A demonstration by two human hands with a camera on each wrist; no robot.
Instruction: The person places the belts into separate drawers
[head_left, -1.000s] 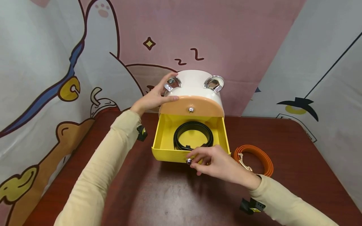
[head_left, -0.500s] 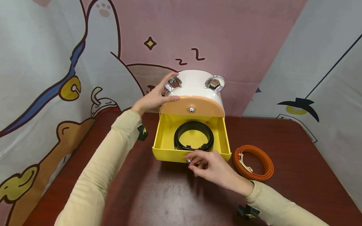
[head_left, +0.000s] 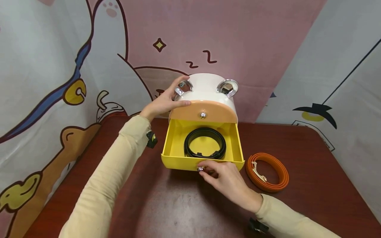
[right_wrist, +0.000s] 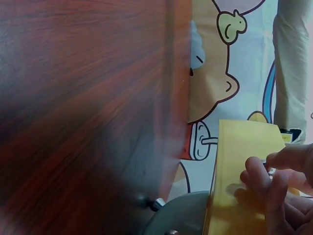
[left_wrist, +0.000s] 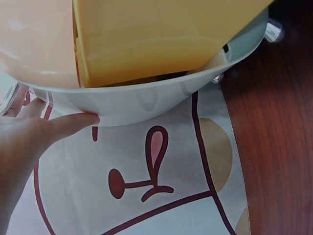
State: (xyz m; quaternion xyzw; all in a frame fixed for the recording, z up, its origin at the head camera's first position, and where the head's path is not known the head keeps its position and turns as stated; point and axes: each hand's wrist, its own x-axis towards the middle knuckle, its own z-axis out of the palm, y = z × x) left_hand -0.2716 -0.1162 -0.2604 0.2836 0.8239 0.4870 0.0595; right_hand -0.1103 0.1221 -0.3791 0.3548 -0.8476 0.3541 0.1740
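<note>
A white storage box (head_left: 205,82) with silver ears and a peach upper front (head_left: 218,112) stands at the back of the table. Its yellow drawer (head_left: 171,162) is pulled out, and a coiled black belt (head_left: 221,145) lies inside. My left hand (head_left: 163,100) grips the box around its left ear (head_left: 185,86); in the left wrist view the thumb (left_wrist: 76,122) rests on the white shell. With thumb and forefinger, my right hand (head_left: 229,181) pinches the drawer's silver knob (head_left: 200,169). Fingers partly cover that knob in the right wrist view.
A coiled orange belt (head_left: 281,172) with a gold-coloured buckle lies on the dark red table (head_left: 321,191), right of the drawer. Cartoon-printed cloth (head_left: 253,39) hangs close behind the box and along both sides. A second silver knob (head_left: 203,115) sits on the peach front.
My right hand has shifted slightly, its wrist lower and farther left, and its thumb and forefinger have closed on the knob. The left hand, drawer and belts hold their places.
</note>
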